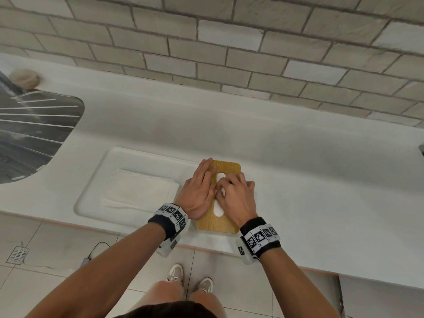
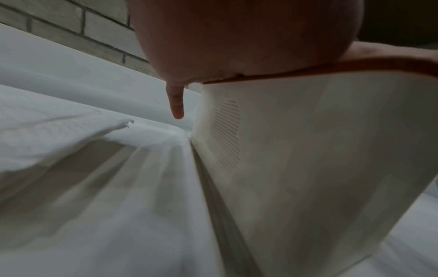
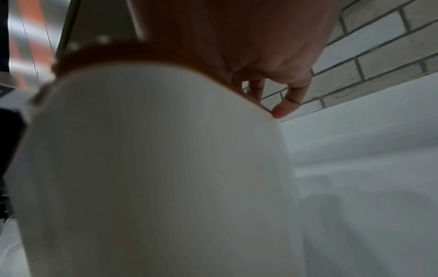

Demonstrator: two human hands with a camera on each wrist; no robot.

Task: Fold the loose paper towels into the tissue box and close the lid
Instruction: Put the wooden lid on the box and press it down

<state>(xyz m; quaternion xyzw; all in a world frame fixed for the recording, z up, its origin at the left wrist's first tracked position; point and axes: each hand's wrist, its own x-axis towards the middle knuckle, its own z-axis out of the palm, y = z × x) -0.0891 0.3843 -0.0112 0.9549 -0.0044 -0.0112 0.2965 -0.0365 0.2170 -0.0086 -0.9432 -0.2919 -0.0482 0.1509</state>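
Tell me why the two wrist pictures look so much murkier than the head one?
Head view: bright and even, sharp on the wooden lid, brick lines bowed by the wide lens. Left wrist view: dim, the left hand a dark blur above the tissue box. Right wrist view: equally dim, the box wall soft, the right hand shadowed.

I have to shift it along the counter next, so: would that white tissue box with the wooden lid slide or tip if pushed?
The tissue box looks tall with smooth walls, so a high push might tip it. Low down, it would probably slide on the glossy counter. The wooden lid looks stiff.
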